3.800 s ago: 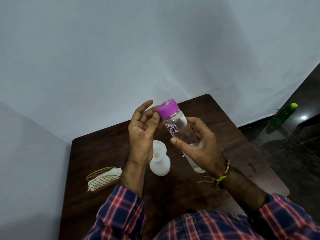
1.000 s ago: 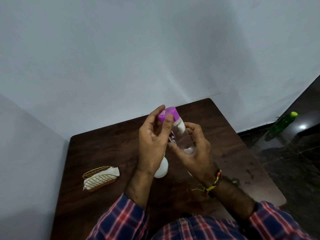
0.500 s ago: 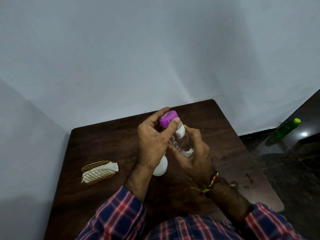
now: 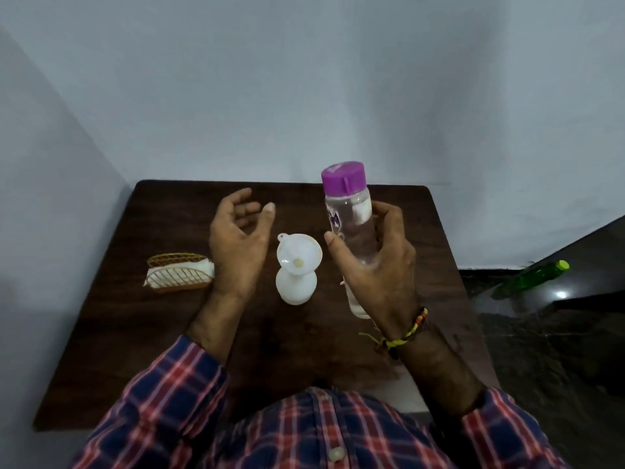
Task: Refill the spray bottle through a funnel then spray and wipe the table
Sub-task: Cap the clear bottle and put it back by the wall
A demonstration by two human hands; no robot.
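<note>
Head view: the right hand [image 4: 375, 265] grips a clear water bottle [image 4: 351, 231] with a purple cap [image 4: 343, 176], at two o'clock above the table [image 4: 169, 350]. The left hand [image 4: 238, 245] hovers empty, fingers loosely curled. At centre a white spray bottle [image 4: 297, 286] carries a funnel [image 4: 299, 253]. Likely risk: tipping the top-heavy funnel while pouring.

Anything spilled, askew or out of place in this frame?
No spill shows on the table. One oddity: a green bottle lies on the dark floor to the right. The funnel sits upright in the white bottle.
</note>
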